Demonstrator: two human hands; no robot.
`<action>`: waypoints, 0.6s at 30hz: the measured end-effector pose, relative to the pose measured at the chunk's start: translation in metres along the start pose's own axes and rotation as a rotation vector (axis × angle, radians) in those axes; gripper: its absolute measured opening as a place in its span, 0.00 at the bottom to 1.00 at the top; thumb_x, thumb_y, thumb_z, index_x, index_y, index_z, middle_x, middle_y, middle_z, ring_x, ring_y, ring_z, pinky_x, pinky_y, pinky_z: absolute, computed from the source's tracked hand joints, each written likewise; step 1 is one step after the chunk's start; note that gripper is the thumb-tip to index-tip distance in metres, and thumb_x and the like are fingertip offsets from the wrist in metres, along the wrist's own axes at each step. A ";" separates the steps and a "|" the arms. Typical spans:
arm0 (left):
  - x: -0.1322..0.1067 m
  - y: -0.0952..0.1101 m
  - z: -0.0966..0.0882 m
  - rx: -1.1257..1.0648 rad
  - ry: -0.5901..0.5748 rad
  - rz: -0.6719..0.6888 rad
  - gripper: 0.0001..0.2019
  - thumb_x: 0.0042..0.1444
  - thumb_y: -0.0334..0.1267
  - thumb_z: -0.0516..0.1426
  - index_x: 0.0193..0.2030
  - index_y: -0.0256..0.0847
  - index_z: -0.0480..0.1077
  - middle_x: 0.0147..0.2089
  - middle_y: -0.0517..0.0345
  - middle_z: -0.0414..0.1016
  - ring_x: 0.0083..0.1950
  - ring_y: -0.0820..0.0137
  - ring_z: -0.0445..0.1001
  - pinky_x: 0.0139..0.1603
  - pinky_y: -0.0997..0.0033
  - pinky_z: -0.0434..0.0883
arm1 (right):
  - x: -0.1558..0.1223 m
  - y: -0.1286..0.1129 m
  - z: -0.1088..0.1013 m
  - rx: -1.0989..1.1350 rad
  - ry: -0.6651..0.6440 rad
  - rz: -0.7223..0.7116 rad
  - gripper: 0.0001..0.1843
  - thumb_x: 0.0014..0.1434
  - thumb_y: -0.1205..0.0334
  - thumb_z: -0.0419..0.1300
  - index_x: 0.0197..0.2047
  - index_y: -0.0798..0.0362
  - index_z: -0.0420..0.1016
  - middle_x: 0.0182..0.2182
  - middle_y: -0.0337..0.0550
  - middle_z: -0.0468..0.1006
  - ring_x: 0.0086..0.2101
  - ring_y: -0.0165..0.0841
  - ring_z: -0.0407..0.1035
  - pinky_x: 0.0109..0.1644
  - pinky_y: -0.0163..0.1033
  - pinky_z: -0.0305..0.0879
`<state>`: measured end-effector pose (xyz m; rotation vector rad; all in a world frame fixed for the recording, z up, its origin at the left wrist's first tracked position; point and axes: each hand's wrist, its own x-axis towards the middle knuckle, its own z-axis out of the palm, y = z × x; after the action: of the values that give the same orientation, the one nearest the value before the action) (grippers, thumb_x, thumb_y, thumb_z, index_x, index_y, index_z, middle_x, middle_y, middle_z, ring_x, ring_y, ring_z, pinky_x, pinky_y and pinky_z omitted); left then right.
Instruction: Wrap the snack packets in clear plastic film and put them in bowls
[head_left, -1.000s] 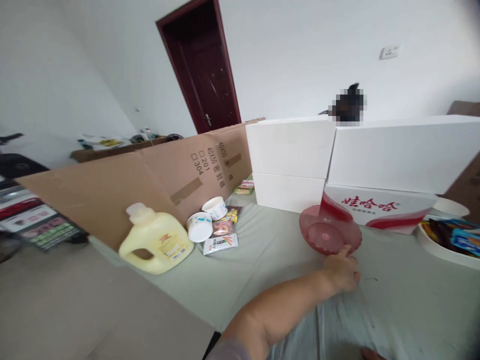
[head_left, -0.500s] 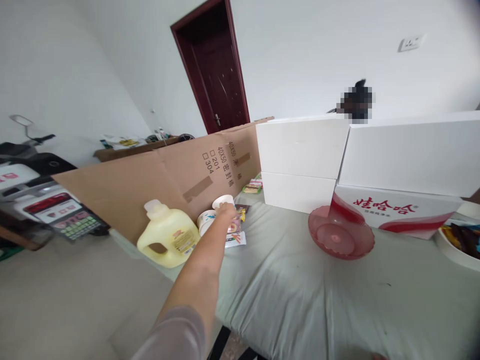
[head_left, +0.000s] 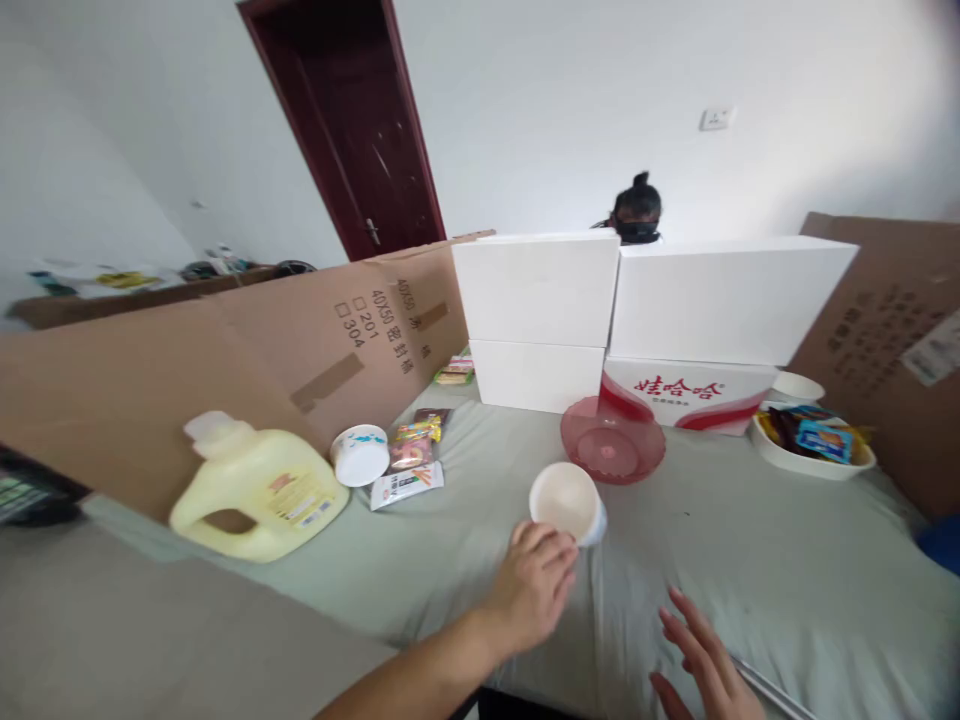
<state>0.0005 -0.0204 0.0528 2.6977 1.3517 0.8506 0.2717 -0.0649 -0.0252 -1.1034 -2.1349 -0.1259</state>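
Note:
My left hand grips the near rim of a white paper cup over the middle of the cloth. The cup's mouth faces me, and its lower side shows pale blue. To its right, my right hand is open with fingers apart, holding nothing. A thin metallic rod lies beside that hand, partly cut off by the frame. Just beyond the cup sits a translucent red dish with a wavy rim. At the left, a white paper bowl with blue print lies near several snack packets.
A big yellow jug stands at the left before a cardboard panel. White boxes are stacked at the back. A white tray of wrapped snacks is at the right. A person is behind the boxes.
My left hand has brought the cup from beside the bowl and packets to the middle of the cloth. My right hand has come into view. The view has turned right.

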 end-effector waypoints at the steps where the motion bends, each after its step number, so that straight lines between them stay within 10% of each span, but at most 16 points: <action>1: -0.003 0.016 0.006 -0.060 -0.028 0.073 0.11 0.60 0.33 0.53 0.48 0.40 0.71 0.48 0.52 0.76 0.50 0.62 0.68 0.54 0.56 0.63 | 0.010 -0.010 -0.005 0.017 -0.018 -0.011 0.25 0.64 0.60 0.51 0.64 0.50 0.57 0.60 0.54 0.67 0.52 0.39 0.71 0.44 0.39 0.75; 6: -0.010 0.054 0.016 -0.160 -0.115 0.306 0.15 0.59 0.35 0.55 0.52 0.41 0.68 0.52 0.54 0.74 0.54 0.62 0.67 0.57 0.59 0.65 | 0.043 -0.013 -0.021 0.083 -0.231 -0.056 0.15 0.66 0.66 0.47 0.50 0.48 0.71 0.43 0.45 0.78 0.41 0.33 0.75 0.41 0.36 0.73; 12: -0.037 0.031 0.033 -0.146 -0.052 0.089 0.16 0.54 0.26 0.53 0.49 0.42 0.69 0.59 0.48 0.66 0.62 0.57 0.61 0.60 0.51 0.65 | 0.063 0.100 -0.034 -0.117 -0.086 0.231 0.15 0.65 0.56 0.48 0.40 0.52 0.74 0.38 0.50 0.78 0.41 0.39 0.73 0.45 0.42 0.69; 18: -0.049 0.023 0.056 -0.267 -0.084 -0.133 0.12 0.52 0.27 0.56 0.43 0.41 0.71 0.46 0.52 0.73 0.51 0.61 0.68 0.53 0.54 0.70 | 0.094 0.179 -0.045 -0.352 -0.233 0.546 0.16 0.61 0.57 0.48 0.43 0.55 0.74 0.44 0.53 0.78 0.43 0.42 0.72 0.43 0.42 0.67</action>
<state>0.0201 -0.0578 -0.0121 2.3872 1.2812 0.8289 0.3944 0.0938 0.0271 -1.9520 -1.9671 -0.1240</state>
